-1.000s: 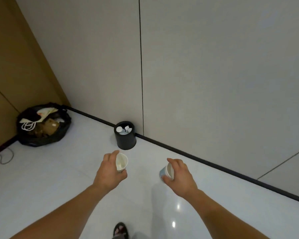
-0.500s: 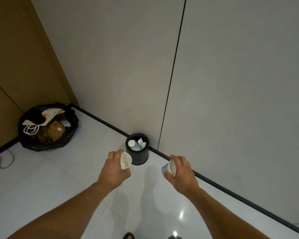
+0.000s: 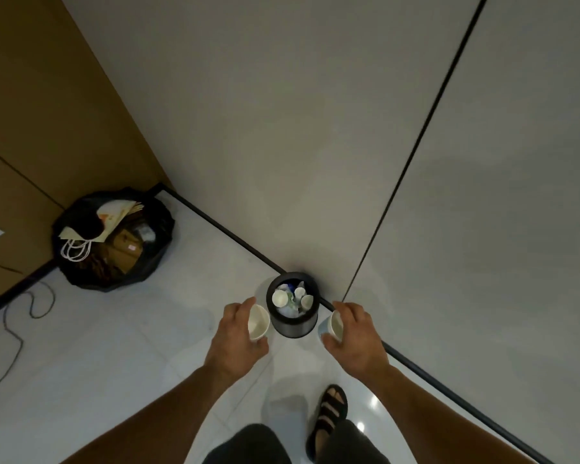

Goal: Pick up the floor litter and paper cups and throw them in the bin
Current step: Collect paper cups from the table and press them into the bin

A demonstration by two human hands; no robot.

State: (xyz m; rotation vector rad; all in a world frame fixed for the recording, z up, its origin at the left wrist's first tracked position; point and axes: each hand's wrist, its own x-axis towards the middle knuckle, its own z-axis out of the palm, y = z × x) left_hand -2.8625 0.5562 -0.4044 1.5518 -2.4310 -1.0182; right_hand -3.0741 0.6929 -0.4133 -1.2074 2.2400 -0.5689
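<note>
Left hand (image 3: 236, 333) just left of frame centre, fingers and thumb curled round a white paper cup (image 3: 259, 322); cup mouth turned toward camera, inside looking empty. Right hand (image 3: 357, 331) level with it, just right of centre, gripping a second paper cup (image 3: 335, 326) with pale blue outer wall, mouth likewise facing camera. Between the two hands and slightly higher in frame: small black round bin (image 3: 293, 329), standing on glossy white floor (image 3: 114, 363), close against the dark skirting strip (image 3: 228, 234) at the foot of the grey wall (image 3: 282, 128). Held cups just beside the bin, one on either side, neither over the opening; contact with bin wall not determinable. Bin contents: several discarded cups (image 3: 279, 298) among crumpled pale litter, reaching nearly to the rim. Left of frame, in the corner by the brown panel (image 3: 31, 112): open black rubbish bag (image 3: 77, 212) holding paper bags and cardboard. Thin dark cable (image 3: 38, 317) looping over the floor near left edge. Bottom of frame, below the right hand: one foot in a black strapped sandal (image 3: 330, 408).
</note>
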